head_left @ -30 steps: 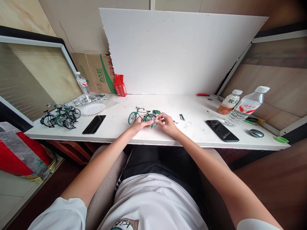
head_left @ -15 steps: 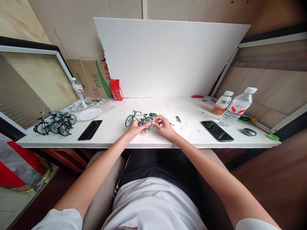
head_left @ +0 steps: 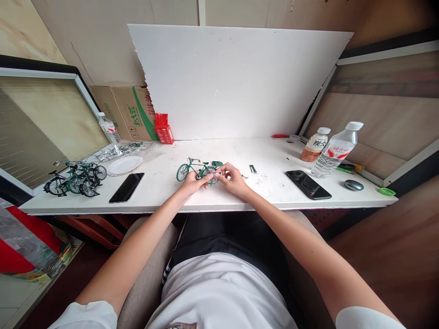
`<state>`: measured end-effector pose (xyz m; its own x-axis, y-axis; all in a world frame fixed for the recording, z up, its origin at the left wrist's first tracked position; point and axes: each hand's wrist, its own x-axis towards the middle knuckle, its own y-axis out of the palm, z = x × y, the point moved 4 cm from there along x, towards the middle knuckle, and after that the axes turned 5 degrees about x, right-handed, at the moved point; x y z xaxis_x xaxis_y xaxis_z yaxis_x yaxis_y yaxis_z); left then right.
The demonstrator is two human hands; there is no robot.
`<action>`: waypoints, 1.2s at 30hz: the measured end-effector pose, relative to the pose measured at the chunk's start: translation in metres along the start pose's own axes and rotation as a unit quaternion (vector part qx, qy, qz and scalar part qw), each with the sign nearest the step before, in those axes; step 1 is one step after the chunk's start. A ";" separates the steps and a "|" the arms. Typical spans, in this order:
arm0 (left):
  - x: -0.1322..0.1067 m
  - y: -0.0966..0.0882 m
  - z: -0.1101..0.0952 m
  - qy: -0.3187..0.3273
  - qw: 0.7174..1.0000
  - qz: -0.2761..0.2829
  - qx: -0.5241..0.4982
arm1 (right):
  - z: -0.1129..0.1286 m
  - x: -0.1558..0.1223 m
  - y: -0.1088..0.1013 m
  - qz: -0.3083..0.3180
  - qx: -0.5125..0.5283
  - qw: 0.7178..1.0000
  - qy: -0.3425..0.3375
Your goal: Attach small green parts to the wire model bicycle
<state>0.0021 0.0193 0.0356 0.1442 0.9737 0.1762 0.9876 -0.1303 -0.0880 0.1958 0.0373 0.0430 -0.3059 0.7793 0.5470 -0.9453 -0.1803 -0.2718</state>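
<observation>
A small green model bicycle (head_left: pixel 190 169) stands at the middle of the white table, its front wheel pointing left. My left hand (head_left: pixel 192 183) is closed on its lower frame from the near side. The fingers of my right hand (head_left: pixel 233 178) are pinched together at the rear wheel; whether a tiny part sits between them is hidden. Just behind the rear wheel lies a small green piece (head_left: pixel 217 163). To the right of my right hand is a narrow dark green part (head_left: pixel 253 169) with thin scraps near it.
Several finished-looking model bicycles (head_left: pixel 77 178) cluster at the left, near a phone (head_left: pixel 126 188) and white paper plates (head_left: pixel 125 165). Another phone (head_left: pixel 308 184), a water bottle (head_left: pixel 334 153), a brown-labelled bottle (head_left: pixel 314 146) and a mouse (head_left: pixel 354 185) stand right. A white board (head_left: pixel 240 82) leans behind.
The whole view has shifted slightly, so things appear a little further left. Both hands keep their places at the model bicycle, with hardly any finger movement visible.
</observation>
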 end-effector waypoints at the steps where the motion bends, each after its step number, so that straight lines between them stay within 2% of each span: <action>1: 0.000 0.000 0.000 0.001 1.000 0.001 0.001 | 0.000 0.000 0.000 0.001 0.002 1.000 0.001; 10: 0.002 -0.001 0.001 0.000 1.000 0.011 0.005 | 0.006 -0.001 0.000 -0.018 0.005 1.000 0.006; 15: 0.002 -0.001 0.003 -0.010 1.000 0.003 0.006 | 0.002 0.011 -0.028 -0.079 -0.041 0.996 0.021; 17: 0.001 -0.001 0.003 -0.014 1.000 -0.001 0.007 | -0.002 0.016 -0.040 -0.051 -0.104 0.993 0.034; 20: 0.000 0.000 0.001 -0.015 1.000 -0.002 0.003 | -0.011 0.017 -0.044 0.058 -0.166 0.983 0.047; 24: 0.000 -0.001 0.000 -0.016 1.000 -0.001 -0.002 | -0.018 0.010 -0.033 0.034 -0.233 0.972 -0.017; 28: 0.002 -0.002 0.001 -0.023 0.999 0.000 -0.027 | -0.026 0.003 -0.017 0.035 -0.280 0.959 -0.013; 33: 0.002 -0.009 0.002 -0.070 0.991 0.001 -0.118 | -0.023 0.004 -0.019 0.038 -0.250 0.967 -0.015; 36: 0.001 -0.011 0.003 -0.094 0.978 0.031 -0.183 | -0.020 0.012 -0.029 0.032 -0.157 0.986 0.051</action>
<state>-0.0085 0.0221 0.0339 0.2252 0.9743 -0.0057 0.9387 -0.2154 0.2692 0.2221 0.0642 0.0419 -0.3362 0.8310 0.4432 -0.8375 -0.0485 -0.5443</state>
